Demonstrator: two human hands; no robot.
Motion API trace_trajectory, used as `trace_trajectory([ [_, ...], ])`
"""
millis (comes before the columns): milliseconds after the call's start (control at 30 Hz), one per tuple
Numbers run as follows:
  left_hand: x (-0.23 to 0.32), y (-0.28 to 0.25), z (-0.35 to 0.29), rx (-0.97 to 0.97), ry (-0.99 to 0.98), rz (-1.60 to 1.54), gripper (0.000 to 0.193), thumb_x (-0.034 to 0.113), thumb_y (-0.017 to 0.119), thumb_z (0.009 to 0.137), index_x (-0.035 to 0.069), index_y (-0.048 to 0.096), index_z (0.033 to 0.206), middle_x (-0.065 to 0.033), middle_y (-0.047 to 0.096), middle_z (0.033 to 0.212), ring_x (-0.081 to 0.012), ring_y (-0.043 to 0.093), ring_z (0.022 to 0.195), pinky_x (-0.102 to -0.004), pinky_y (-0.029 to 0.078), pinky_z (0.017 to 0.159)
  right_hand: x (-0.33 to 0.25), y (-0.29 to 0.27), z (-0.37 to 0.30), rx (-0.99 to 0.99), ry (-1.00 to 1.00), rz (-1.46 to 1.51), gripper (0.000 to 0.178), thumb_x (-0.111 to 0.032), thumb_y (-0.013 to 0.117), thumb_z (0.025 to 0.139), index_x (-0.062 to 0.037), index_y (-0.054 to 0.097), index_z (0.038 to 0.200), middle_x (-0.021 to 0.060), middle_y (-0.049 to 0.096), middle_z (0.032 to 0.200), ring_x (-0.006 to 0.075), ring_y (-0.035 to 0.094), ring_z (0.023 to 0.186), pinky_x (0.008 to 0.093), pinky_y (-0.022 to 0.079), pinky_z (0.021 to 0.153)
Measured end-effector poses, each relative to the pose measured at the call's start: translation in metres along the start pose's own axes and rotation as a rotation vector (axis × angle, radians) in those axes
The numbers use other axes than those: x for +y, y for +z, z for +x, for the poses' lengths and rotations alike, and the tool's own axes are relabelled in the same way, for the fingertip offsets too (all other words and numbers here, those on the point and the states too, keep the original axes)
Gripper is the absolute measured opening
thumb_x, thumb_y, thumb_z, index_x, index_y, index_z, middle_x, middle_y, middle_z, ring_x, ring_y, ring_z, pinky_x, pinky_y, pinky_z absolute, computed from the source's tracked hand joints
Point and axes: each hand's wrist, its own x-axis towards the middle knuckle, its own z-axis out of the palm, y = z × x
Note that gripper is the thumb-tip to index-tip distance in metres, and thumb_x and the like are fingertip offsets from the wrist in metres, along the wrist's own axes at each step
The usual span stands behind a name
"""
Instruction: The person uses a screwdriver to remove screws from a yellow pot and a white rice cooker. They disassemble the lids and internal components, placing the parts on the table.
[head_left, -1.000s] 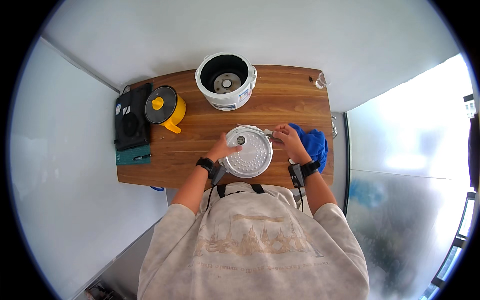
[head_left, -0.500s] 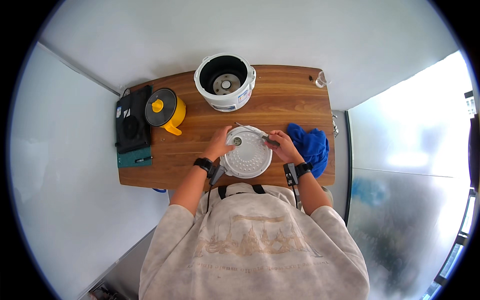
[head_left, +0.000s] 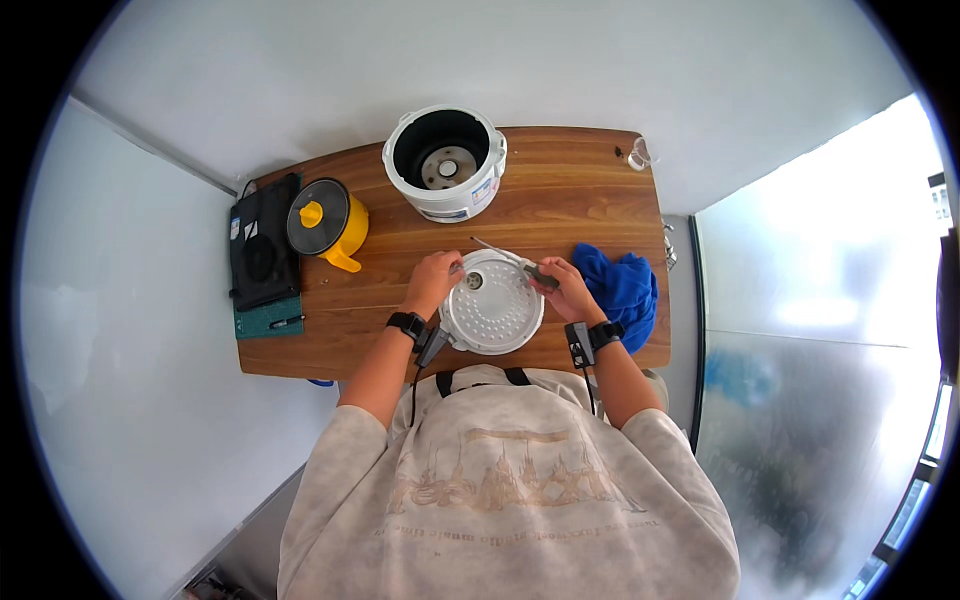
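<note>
A round white rice cooker lid [head_left: 500,310], its face dotted with small bumps, lies on the table in front of me. Near its upper left is a small round opening [head_left: 475,281] with grey metal in it. My right hand [head_left: 568,288] grips a screwdriver [head_left: 541,277] by its dark handle, over the lid's right side. The thin shaft slants up and left, its tip past the lid's far edge. At the lid's upper left edge, my left hand [head_left: 432,282] has its fingers drawn together; what they hold, if anything, is too small to tell.
Behind the lid stands the white rice cooker body [head_left: 445,180], open. To the left are a yellow pot [head_left: 352,235] with a dark lid, a black flat appliance [head_left: 262,250] and a green mat [head_left: 262,320]. A blue cloth [head_left: 622,295] lies right, a clear glass [head_left: 640,155] far right.
My left hand has drawn back a little from over the lid to its edge, and its fingers have closed together. The right hand and screwdriver have hardly moved.
</note>
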Motion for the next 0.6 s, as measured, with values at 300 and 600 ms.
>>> trace_trajectory([
  [300, 0.004, 0.006, 0.003, 0.031, 0.044, 0.208, 0.010, 0.015, 0.065, 0.082, 0.005, 0.065, 0.084, -0.0155, 0.065, 0.082, -0.0378, 0.066, 0.078, -0.0472, 0.055, 0.068, -0.003, 0.004, -0.001, -0.012, 0.011, -0.012, 0.005, -0.013, 0.060, 0.097, -0.0100, 0.059, 0.101, 0.0043, 0.061, 0.104, 0.0205, 0.061, 0.095, 0.0354, 0.052, 0.090],
  [600, 0.000, 0.009, 0.001, 0.062, -0.017, 0.226, 0.017, 0.018, 0.065, 0.082, 0.001, 0.063, 0.080, -0.0198, 0.067, 0.083, -0.0390, 0.067, 0.077, -0.0493, 0.055, 0.070, -0.002, 0.010, 0.002, -0.028, -0.015, -0.046, 0.008, -0.011, 0.062, 0.095, -0.0081, 0.057, 0.100, 0.0039, 0.062, 0.098, 0.0196, 0.065, 0.090, 0.0319, 0.052, 0.085],
])
